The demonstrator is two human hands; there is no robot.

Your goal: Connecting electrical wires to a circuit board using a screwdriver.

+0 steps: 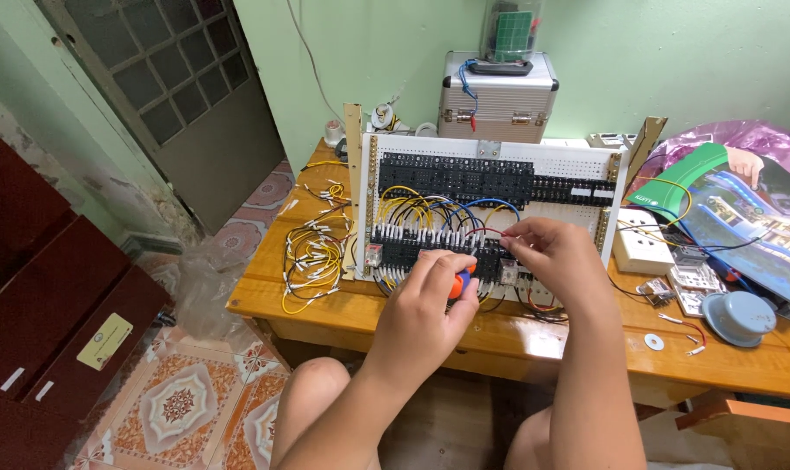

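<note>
Screwdriver (458, 284), orange-handled, clenched in left hand (430, 305) at frame centre, shaft aimed up-right into black terminal row (430, 248); right hand (552, 252) just right, fingertips pinching a red wire (491, 231) there.

A wooden table (517, 344) carries a white wiring panel (491, 157), loose wires (312, 257) and a metal case (498, 100).

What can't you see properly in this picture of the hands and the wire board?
- Screwdriver, head view: only its orange and blue handle shows; the left hand hides the tip.
- Right hand fingertips: whatever they pinch is too small to tell.
- Board lower row: partly covered by both hands.
- Grey round object: kind unclear.
</note>
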